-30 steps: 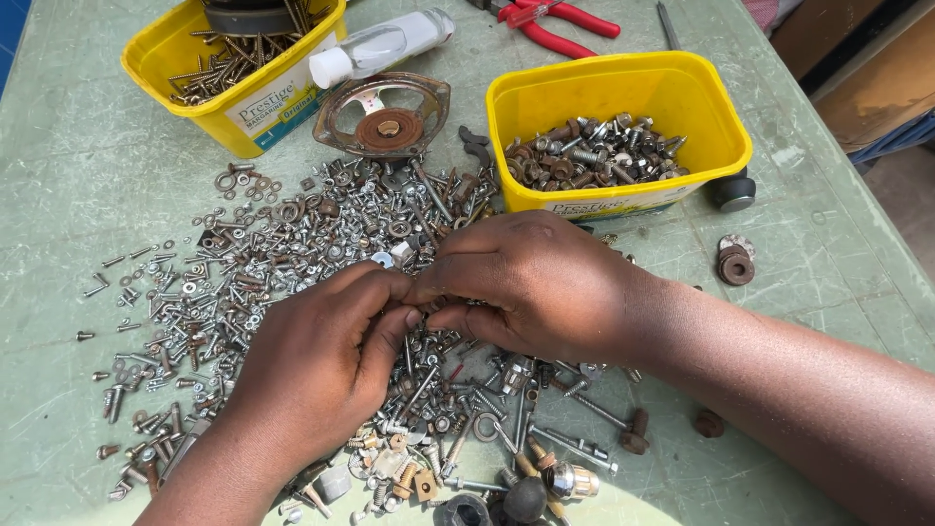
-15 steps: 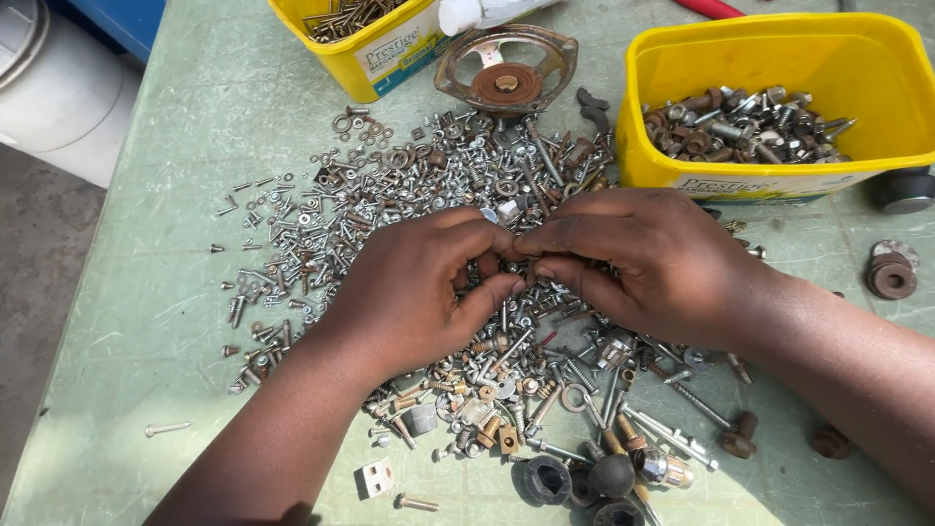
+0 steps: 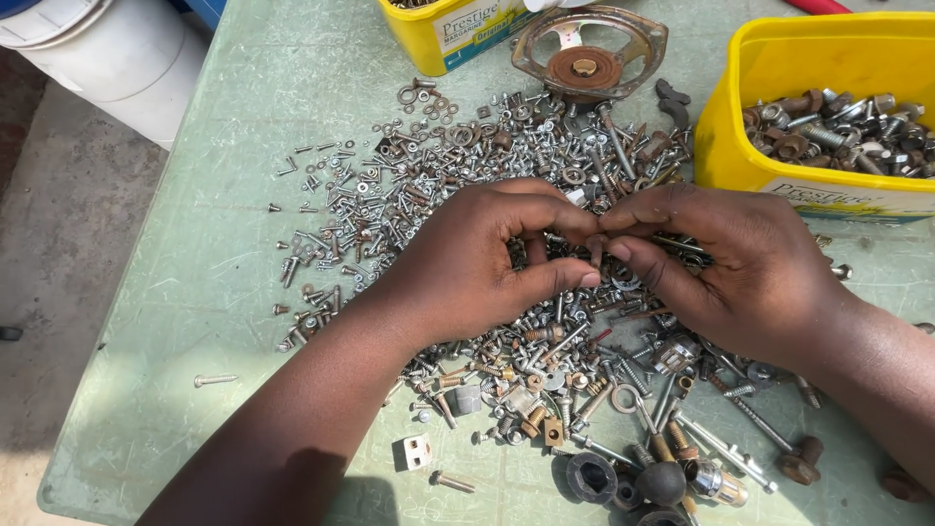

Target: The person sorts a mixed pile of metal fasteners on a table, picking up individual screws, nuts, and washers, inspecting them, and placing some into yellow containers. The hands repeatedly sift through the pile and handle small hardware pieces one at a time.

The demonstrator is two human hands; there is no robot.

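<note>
A wide pile of small screws, bolts, nuts and washers (image 3: 458,185) lies spread on a pale green table (image 3: 243,107). Both my hands hover over its middle, fingertips meeting. My left hand (image 3: 477,258) and my right hand (image 3: 726,263) pinch one small dark bolt (image 3: 596,249) between their fingertips, just above the pile. My forearms come in from the bottom and the right edge.
A yellow tub (image 3: 769,117) holding larger bolts and nuts stands at the upper right. Another yellow tub (image 3: 458,29) and a rusty round metal part (image 3: 589,44) sit at the top. Black knobs (image 3: 633,477) lie near the front edge. A white bucket (image 3: 107,58) stands off the table's left.
The view has shifted so the table sits further right and closer. My hands have stayed together over the pile, fingertips now pinching a small bolt between them.
</note>
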